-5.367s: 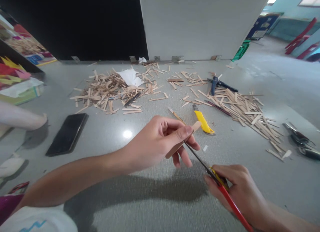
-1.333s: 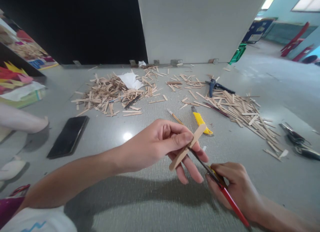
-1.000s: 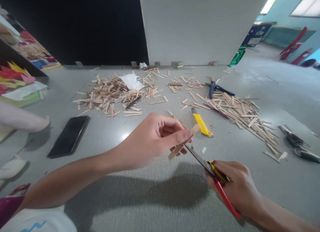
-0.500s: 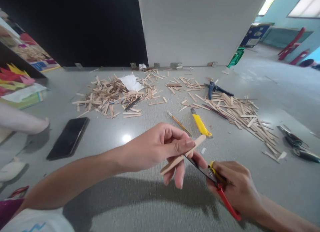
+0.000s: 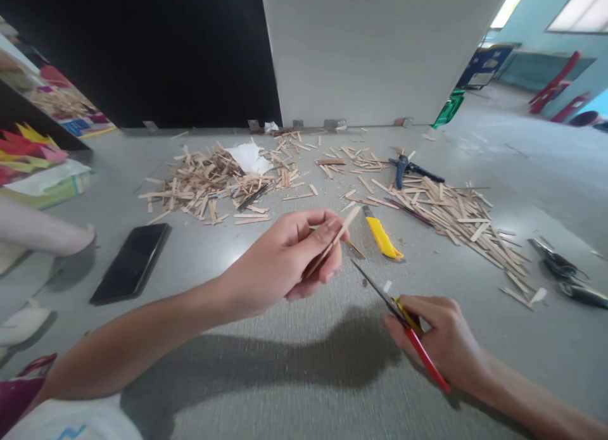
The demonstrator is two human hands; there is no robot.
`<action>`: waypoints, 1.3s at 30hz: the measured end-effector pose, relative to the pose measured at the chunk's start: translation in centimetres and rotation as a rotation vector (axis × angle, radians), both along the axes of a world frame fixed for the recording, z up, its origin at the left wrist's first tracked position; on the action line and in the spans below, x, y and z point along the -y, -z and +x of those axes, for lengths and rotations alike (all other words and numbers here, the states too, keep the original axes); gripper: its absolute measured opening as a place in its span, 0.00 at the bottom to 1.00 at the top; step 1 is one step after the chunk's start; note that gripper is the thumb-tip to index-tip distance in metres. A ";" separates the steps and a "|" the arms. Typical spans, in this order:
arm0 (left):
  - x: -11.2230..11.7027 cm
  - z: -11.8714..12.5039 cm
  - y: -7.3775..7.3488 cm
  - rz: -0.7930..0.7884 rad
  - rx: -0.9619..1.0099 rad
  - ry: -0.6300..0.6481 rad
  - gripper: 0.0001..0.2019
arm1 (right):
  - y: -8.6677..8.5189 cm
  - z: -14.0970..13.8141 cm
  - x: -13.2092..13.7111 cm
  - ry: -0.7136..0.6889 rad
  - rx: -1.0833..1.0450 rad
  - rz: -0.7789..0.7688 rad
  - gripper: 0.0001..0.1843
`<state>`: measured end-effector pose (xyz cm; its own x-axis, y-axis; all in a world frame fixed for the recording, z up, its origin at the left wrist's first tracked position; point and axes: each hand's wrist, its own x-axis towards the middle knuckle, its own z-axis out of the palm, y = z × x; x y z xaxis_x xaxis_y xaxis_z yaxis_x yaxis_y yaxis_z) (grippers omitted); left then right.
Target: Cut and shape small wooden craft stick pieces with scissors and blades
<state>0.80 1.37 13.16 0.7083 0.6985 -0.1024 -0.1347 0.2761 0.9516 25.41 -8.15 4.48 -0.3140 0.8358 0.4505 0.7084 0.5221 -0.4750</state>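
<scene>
Between thumb and fingers, my left hand (image 5: 304, 253) pinches a wooden craft stick (image 5: 350, 221), held slanting above the table. My right hand (image 5: 439, 335) is closed round the handles of red-and-yellow scissors (image 5: 420, 351). Their blades point up and left, apart from the stick, and look closed. A yellow utility knife (image 5: 381, 236) lies just beyond the scissors' tip. Partly hidden behind my left hand is a pencil (image 5: 354, 247).
Piles of cut craft sticks lie at the left (image 5: 204, 183) and right (image 5: 460, 212), dark pliers (image 5: 403, 169) among the right ones. A phone (image 5: 130, 263) lies left. More scissors (image 5: 553, 259) lie far right. A board (image 5: 380, 54) stands behind. Another person's arm (image 5: 42, 228) rests at left.
My left hand has drawn up and left with the craft stick, turning it steeper. The scissors have come away from the stick, and their blades have moved slightly lower left.
</scene>
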 end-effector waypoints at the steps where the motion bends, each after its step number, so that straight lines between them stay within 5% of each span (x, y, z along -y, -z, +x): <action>1: 0.0 0.1 0.0 0.019 -0.038 -0.047 0.16 | 0.0 0.0 0.0 0.014 -0.006 -0.033 0.23; 11: 1.1 -0.2 -0.4 0.089 -0.203 -0.042 0.07 | -0.8 -0.1 0.8 0.032 -0.011 -0.136 0.21; 22: 1.3 -0.7 -0.5 0.110 -0.182 0.062 0.17 | -1.0 -0.4 0.9 0.015 -0.060 -0.101 0.22; 39: 1.4 -0.4 -0.5 0.008 -0.132 0.118 0.16 | -1.5 -0.8 1.4 0.006 -0.073 -0.096 0.23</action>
<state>0.40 0.00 13.70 0.7661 0.6125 -0.1948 0.0249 0.2746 0.9612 24.61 -9.52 5.99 -0.2784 0.8777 0.3899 0.6731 0.4679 -0.5728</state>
